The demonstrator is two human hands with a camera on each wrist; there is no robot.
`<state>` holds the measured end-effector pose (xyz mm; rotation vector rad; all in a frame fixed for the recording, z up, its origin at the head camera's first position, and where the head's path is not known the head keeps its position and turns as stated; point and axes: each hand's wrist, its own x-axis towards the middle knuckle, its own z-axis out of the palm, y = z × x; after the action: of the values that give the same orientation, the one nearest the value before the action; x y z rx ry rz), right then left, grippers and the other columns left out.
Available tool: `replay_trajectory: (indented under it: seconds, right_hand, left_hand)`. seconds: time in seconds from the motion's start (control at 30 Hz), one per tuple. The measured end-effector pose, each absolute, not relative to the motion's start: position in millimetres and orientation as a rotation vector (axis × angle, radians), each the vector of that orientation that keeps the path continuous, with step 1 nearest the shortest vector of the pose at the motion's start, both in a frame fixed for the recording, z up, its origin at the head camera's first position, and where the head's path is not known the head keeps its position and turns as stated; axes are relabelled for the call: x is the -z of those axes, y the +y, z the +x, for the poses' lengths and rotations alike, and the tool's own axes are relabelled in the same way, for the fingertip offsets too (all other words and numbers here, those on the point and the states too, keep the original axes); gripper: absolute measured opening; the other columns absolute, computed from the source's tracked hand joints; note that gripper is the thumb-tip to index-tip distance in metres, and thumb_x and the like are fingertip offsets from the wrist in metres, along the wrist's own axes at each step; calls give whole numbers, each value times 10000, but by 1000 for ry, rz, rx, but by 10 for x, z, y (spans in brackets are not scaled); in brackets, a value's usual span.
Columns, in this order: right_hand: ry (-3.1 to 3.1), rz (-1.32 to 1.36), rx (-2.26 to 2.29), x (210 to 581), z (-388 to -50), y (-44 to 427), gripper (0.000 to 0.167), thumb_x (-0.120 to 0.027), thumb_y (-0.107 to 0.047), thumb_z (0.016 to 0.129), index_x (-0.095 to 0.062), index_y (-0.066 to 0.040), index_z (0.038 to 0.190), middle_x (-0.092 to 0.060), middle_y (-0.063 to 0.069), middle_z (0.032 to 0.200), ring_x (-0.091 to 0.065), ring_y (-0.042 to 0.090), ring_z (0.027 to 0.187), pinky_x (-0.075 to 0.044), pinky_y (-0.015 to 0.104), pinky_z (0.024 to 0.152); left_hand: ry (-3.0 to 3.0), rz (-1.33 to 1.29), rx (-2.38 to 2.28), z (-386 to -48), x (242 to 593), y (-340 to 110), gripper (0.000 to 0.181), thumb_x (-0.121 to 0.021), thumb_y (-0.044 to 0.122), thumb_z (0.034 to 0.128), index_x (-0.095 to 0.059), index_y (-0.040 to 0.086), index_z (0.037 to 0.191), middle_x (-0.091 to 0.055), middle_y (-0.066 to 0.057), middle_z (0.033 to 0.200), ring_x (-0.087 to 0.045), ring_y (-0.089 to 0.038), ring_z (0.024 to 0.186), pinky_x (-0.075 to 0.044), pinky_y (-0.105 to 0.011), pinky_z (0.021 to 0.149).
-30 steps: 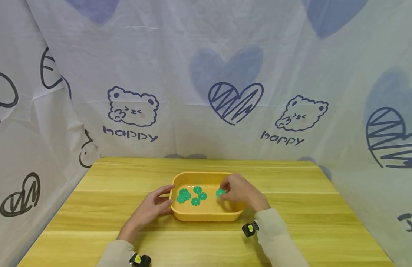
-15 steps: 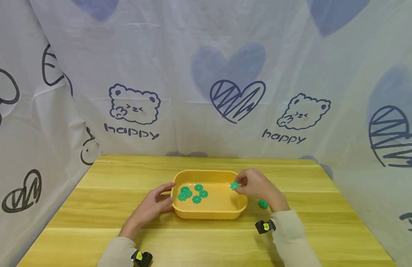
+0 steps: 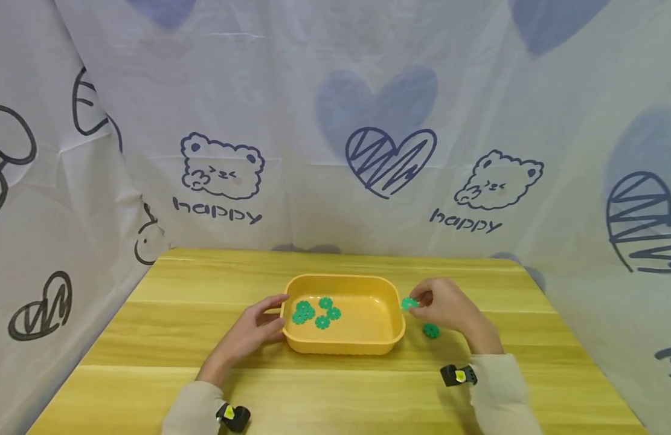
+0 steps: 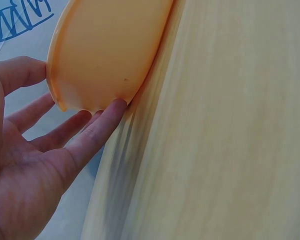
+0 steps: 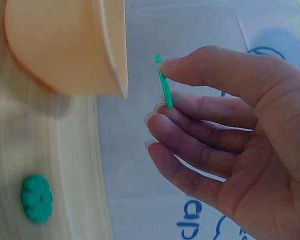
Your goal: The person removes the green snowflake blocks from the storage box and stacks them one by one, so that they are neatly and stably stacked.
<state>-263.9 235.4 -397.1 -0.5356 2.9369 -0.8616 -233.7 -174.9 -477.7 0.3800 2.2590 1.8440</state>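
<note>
My left hand (image 3: 253, 328) holds the left end of a yellow plastic basin (image 3: 346, 348), thumb and fingers spread across its rounded corners. In the left wrist view the fingertips touch the basin's (image 4: 105, 50) outer wall. Just outside the basin's right end, my right hand (image 3: 446, 305) pinches a thin green notched disc (image 5: 164, 82) between thumb and fingertips, above the table. More green snowflake-like discs (image 3: 322, 322) lie in the left half of the basin, some overlapping. Below the right hand, another green disc (image 3: 430, 330) lies on the table, possibly stacked; the right wrist view shows this green disc (image 5: 37, 198) as thick.
The wood-grain table (image 3: 346, 393) extends around the basin on all sides. Behind it hangs a white cloth (image 3: 302, 121) printed with hearts and bears. Side cloths flank both table edges. Each wrist wears a small black camera (image 3: 458, 375).
My right hand has carried the pinched green disc rightward out of the basin, past its rim. The disc on the table has come into view. The left hand stays at the basin's left end.
</note>
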Motion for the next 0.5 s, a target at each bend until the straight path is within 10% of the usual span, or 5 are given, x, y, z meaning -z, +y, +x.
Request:
replay_trajectory:
  seconds: [0.5]
  right_hand:
    - [2934,-486,842,4200,-2599,2722,221,-840,-164,840,-766,-1,971,-756,60,891,-652,143,804,-603,273,713]
  left_hand:
    - [2271,380,-1834,-2341,4776,-1734,550,-556,63,1045,-389,24,1568,-322,-302,1617,-444,-521,1420,-630,-397,962]
